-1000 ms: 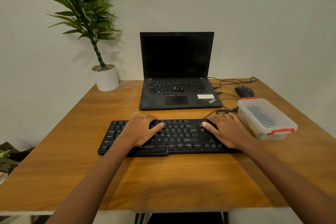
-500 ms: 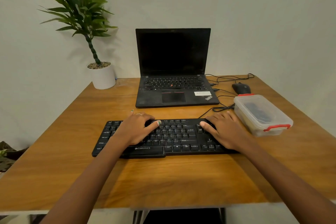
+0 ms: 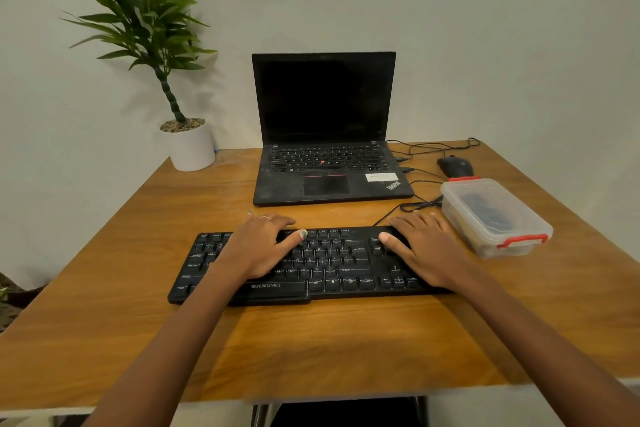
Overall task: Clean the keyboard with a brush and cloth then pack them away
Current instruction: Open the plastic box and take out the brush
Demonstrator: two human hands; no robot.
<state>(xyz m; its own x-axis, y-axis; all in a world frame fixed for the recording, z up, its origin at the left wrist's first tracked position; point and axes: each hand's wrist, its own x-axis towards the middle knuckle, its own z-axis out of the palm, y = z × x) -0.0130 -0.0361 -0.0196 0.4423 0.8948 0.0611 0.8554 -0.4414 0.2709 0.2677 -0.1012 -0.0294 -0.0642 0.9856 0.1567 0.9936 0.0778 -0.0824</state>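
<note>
We rest our left hand (image 3: 261, 246) and right hand (image 3: 424, 248), fingers relaxed and gripping nothing, on the flat black plastic keyboard (image 3: 332, 265) beside a lidded clear plastic box (image 3: 495, 217)

The table (image 3: 121, 288) is smooth, grained wood with a soft sheen. The keyboard (image 3: 332, 263) is matt black plastic. The lidded box (image 3: 519, 218) is clear plastic.

A keyboard (image 3: 304, 265) lay on the table (image 3: 311, 350) nearest the person, with a laptop (image 3: 325, 149) behind it. A potted plant (image 3: 188, 146) stood at the far left corner; right of the keyboard sat a lidded box (image 3: 495, 215), with a mouse (image 3: 455, 166) behind that.
</note>
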